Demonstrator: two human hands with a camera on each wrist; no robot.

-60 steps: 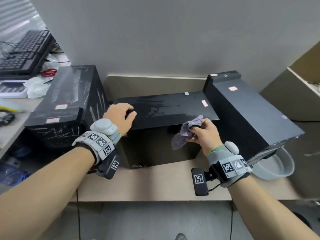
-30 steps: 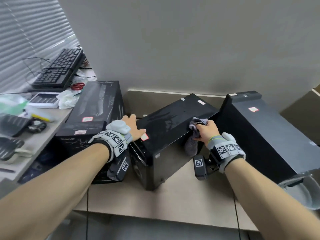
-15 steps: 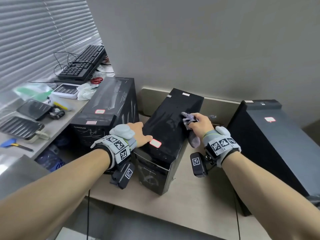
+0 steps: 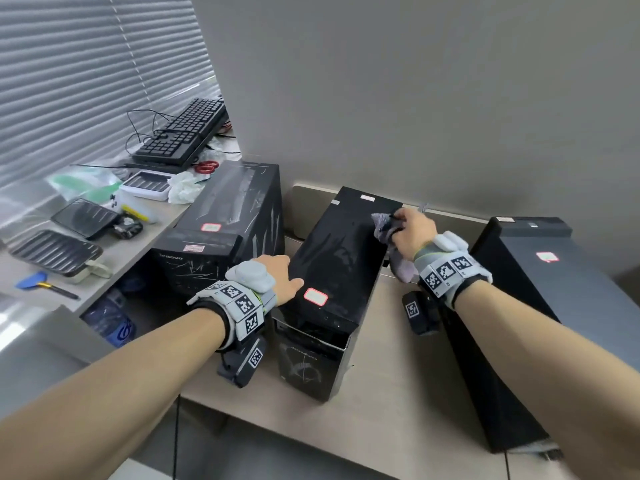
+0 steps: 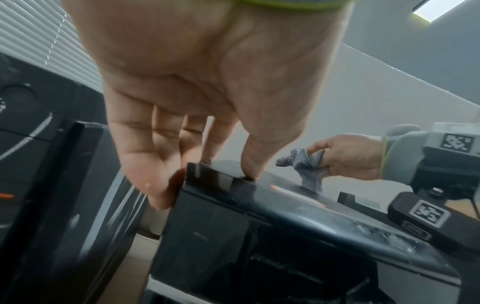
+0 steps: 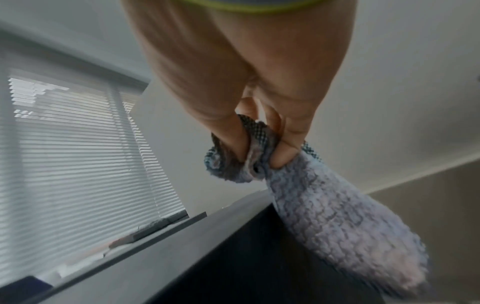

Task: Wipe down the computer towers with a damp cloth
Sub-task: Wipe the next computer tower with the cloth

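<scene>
Three black computer towers stand on a beige platform: a scratched left tower, a middle tower and a right tower. My left hand grips the middle tower's front left top corner, thumb on top and fingers down its side. My right hand holds a bunched grey-lilac cloth at the far right edge of that tower's top. Part of the cloth hangs down the tower's right side.
A desk at the left carries keyboards, red scissors, dark trays and a blue brush. A water bottle lies under it. The wall is close behind the towers. Bare platform lies between the middle and right towers.
The middle tower has been turned from lying crosswise to pointing its front at me. My right hand with the cloth has slid toward its far right edge. My view swung left.
</scene>
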